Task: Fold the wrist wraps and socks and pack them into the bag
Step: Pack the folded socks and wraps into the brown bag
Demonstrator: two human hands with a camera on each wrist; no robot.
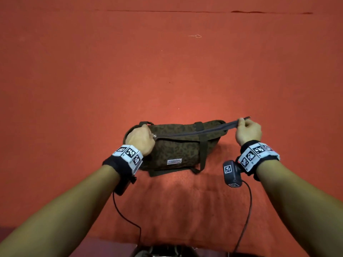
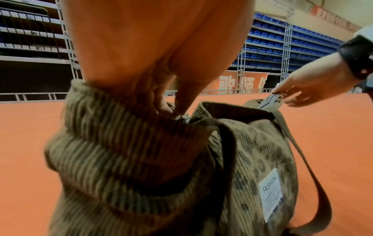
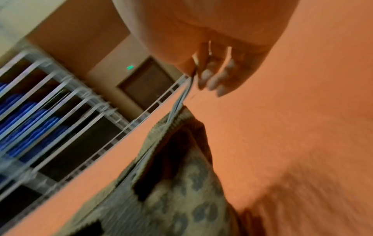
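An olive, leopard-patterned corduroy bag (image 1: pixel 178 145) with dark straps and a white label lies on the orange floor in front of me. Its dark zipper (image 1: pixel 194 131) runs shut along the top. My left hand (image 1: pixel 141 139) pinches the zipper pull at the bag's left end (image 2: pixel 179 113). My right hand (image 1: pixel 247 130) pinches the zipper's free tail end at the right and holds it raised and taut (image 3: pixel 191 75). No wrist wraps or socks show in any view.
Orange floor (image 1: pixel 167 62) stretches all round the bag. Camera cables (image 1: pixel 246 210) hang from both wrists toward my body. The wrist views show railings and tiers of blue seats (image 2: pixel 282 41) far off, and a dark door (image 3: pixel 147 83).
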